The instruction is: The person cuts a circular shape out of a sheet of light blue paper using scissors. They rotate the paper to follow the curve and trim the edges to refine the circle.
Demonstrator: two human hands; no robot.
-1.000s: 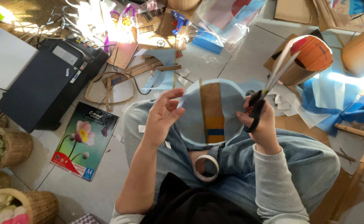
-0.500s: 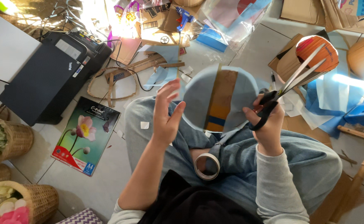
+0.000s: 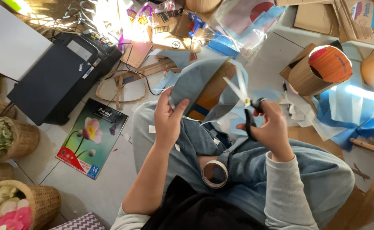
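My left hand (image 3: 168, 121) grips the lower left edge of a grey-blue paper-covered cardboard piece (image 3: 195, 83), tilted up over my knees, its brown cardboard back showing. My right hand (image 3: 272, 127) holds black-handled scissors (image 3: 244, 100) with the blades spread, tips pointing up-left beside the piece's right side. A roll of tape (image 3: 214, 173) lies in my lap on the jeans.
A black printer (image 3: 57, 79) sits on the floor at left, a pack of photo paper with a flower picture (image 3: 92, 137) beside it. Wicker baskets (image 3: 23, 138) line the left edge. Cardboard scraps, blue paper sheets (image 3: 345, 115) and a cardboard cylinder (image 3: 319, 68) lie ahead and right.
The cardboard piece has turned from flat-on to tilted edge-up. My left hand closed on its lower edge. The scissors swung from pointing up-right to up-left, near the piece.
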